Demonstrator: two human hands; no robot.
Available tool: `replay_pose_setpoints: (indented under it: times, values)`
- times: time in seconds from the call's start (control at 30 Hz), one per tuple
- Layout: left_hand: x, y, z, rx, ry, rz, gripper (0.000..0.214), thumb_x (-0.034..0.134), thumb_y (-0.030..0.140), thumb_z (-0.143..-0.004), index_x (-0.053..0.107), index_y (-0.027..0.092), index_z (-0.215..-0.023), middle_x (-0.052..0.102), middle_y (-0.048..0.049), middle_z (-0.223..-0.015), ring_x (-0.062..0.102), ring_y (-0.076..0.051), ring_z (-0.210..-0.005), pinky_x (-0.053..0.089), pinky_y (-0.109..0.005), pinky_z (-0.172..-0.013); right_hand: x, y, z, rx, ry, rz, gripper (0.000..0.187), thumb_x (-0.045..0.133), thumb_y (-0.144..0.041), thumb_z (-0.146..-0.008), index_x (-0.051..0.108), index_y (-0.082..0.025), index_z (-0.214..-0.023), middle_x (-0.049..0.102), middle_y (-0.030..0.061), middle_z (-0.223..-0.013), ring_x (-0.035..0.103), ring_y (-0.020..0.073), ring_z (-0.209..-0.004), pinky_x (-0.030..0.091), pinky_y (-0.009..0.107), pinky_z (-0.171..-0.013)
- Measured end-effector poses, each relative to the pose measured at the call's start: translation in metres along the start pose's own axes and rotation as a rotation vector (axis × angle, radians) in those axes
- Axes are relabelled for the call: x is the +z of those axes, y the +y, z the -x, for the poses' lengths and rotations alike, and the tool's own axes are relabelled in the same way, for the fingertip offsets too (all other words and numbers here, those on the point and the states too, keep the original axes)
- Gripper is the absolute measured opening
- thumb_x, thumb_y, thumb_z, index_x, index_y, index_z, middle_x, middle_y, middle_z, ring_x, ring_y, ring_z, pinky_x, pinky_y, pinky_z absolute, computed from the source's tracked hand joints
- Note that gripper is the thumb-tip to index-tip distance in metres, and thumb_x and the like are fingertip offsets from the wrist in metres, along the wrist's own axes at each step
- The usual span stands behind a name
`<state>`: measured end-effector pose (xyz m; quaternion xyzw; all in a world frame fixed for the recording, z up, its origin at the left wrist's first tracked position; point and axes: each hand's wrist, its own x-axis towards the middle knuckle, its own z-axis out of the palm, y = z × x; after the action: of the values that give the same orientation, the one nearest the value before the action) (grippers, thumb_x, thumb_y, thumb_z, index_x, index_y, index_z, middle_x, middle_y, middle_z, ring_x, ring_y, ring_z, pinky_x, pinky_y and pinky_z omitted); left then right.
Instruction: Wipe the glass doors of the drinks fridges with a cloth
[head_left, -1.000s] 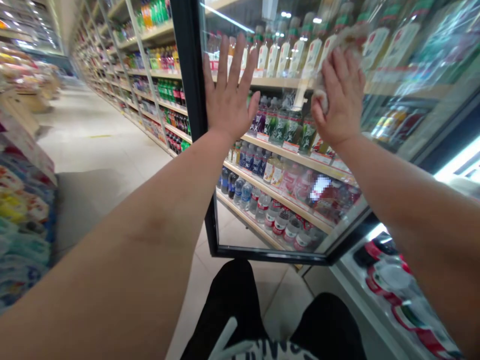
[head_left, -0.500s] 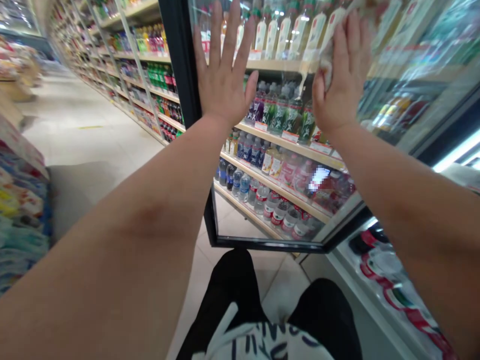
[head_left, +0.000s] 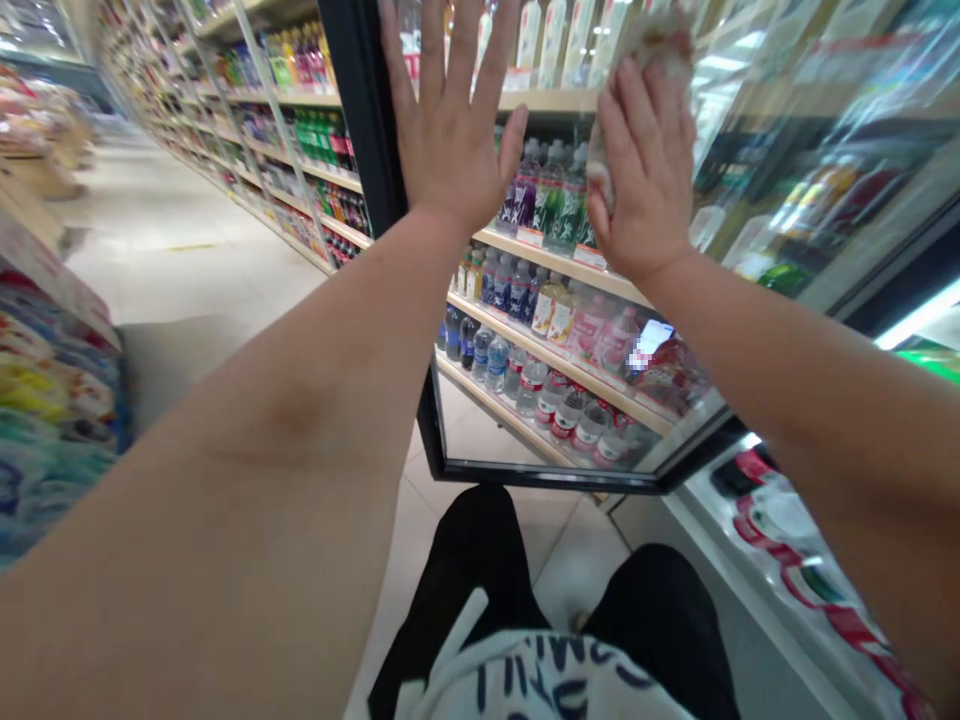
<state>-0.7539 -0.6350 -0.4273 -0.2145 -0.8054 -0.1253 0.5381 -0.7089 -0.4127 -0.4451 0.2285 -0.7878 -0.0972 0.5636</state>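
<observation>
A glass cooler door (head_left: pixel 544 474) with a black frame stands swung open in front of me. My left hand (head_left: pixel 454 140) lies flat against its glass by the left frame, fingers spread and nothing in them. To the right, my right hand (head_left: pixel 651 185) presses a crumpled pale cloth (head_left: pixel 664 42) with brownish patches onto the pane. Cloth shows above the fingertips and along the thumb side; the rest is under the palm. Rows of bottles (head_left: pixel 555 195) show in the glass beyond both hands.
Long drink shelves (head_left: pixel 300 140) run away on the left beside a pale tiled floor (head_left: pixel 172 210). Colourful packs (head_left: pixel 56 400) are stacked at the left edge. Bottles with red labels (head_left: pixel 802 565) stand in the cooler at lower right. My knees (head_left: pixel 480 540) are just below the door.
My right hand and the cloth have slid left across the glass, closer to my left hand. My left hand stays flat near the frame. The view has shifted slightly.
</observation>
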Motion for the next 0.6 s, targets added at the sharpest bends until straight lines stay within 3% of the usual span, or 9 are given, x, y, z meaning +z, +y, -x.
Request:
replay_pose_setpoints:
  times: [0.1, 0.23, 0.3, 0.37, 0.43, 0.5, 0.6]
  values:
    - [0.004, -0.004, 0.000, -0.005, 0.004, -0.035, 0.073, 0.041, 0.043, -0.097, 0.019, 0.020, -0.164, 0.016, 0.0029, -0.169, 0.005, -0.032, -0.154, -0.011, -0.059, -0.124, -0.001, 0.002, -0.013, -0.079, -0.041, 0.024, 0.063, 0.044, -0.033, -0.103, 0.026, -0.011, -0.159, 0.024, 0.0109, -0.165, 0.016, 0.0292, -0.156, 0.017, 0.053, -0.130]
    - [-0.002, -0.006, 0.001, 0.057, -0.036, 0.006, 0.068, 0.026, 0.045, -0.103, 0.018, 0.016, -0.164, 0.015, -0.0009, -0.169, 0.007, -0.038, -0.153, -0.011, -0.063, -0.123, -0.001, -0.004, -0.025, 0.063, -0.047, 0.007, 0.064, 0.045, -0.031, -0.102, 0.029, -0.004, -0.157, 0.028, 0.0152, -0.163, 0.012, 0.0349, -0.156, 0.014, 0.057, -0.129]
    - [-0.005, -0.006, 0.001, 0.029, -0.117, 0.029, 0.070, 0.024, 0.051, -0.103, 0.015, 0.018, -0.164, 0.012, 0.0007, -0.170, 0.005, -0.037, -0.154, -0.021, -0.057, -0.123, 0.000, -0.011, -0.024, 0.028, -0.071, 0.010, 0.065, 0.045, -0.032, -0.102, 0.028, -0.004, -0.158, 0.027, 0.0149, -0.163, 0.014, 0.0347, -0.156, 0.014, 0.057, -0.130]
    - [-0.005, -0.006, 0.000, -0.026, -0.168, -0.050, 0.070, 0.026, 0.052, -0.103, 0.009, 0.023, -0.164, 0.008, 0.0047, -0.170, -0.019, -0.023, -0.154, -0.041, -0.041, -0.115, -0.002, -0.016, -0.023, -0.088, -0.122, 0.037, 0.065, 0.042, -0.035, -0.103, 0.026, -0.007, -0.159, 0.024, 0.0133, -0.165, 0.016, 0.0329, -0.156, 0.015, 0.055, -0.130]
    - [0.001, -0.008, -0.002, -0.018, -0.130, -0.173, 0.067, 0.024, 0.049, -0.105, 0.004, 0.025, -0.164, 0.007, 0.0064, -0.170, -0.049, -0.003, -0.132, -0.051, -0.027, -0.100, -0.005, -0.017, -0.025, -0.168, -0.178, 0.067, 0.064, 0.038, -0.037, -0.104, 0.025, -0.010, -0.160, 0.022, 0.0101, -0.166, 0.018, 0.0302, -0.156, 0.017, 0.053, -0.130]
    - [0.009, -0.012, -0.003, 0.043, -0.050, -0.259, 0.066, 0.021, 0.048, -0.106, 0.004, 0.022, -0.164, 0.012, 0.0032, -0.170, -0.058, 0.004, -0.110, -0.051, -0.025, -0.096, -0.009, -0.017, -0.030, -0.123, -0.184, 0.088, 0.062, 0.033, -0.038, -0.104, 0.024, -0.012, -0.161, 0.024, 0.0072, -0.166, 0.021, 0.0272, -0.155, 0.017, 0.051, -0.130]
    - [0.020, -0.018, -0.004, 0.078, 0.040, -0.287, 0.066, 0.019, 0.048, -0.106, 0.009, 0.017, -0.164, 0.019, -0.0014, -0.169, -0.056, 0.001, -0.116, -0.048, -0.027, -0.102, -0.009, -0.020, -0.033, 0.035, -0.144, 0.101, 0.064, 0.034, -0.036, -0.102, 0.025, -0.010, -0.160, 0.026, 0.0069, -0.165, 0.022, 0.0261, -0.155, 0.016, 0.050, -0.131]
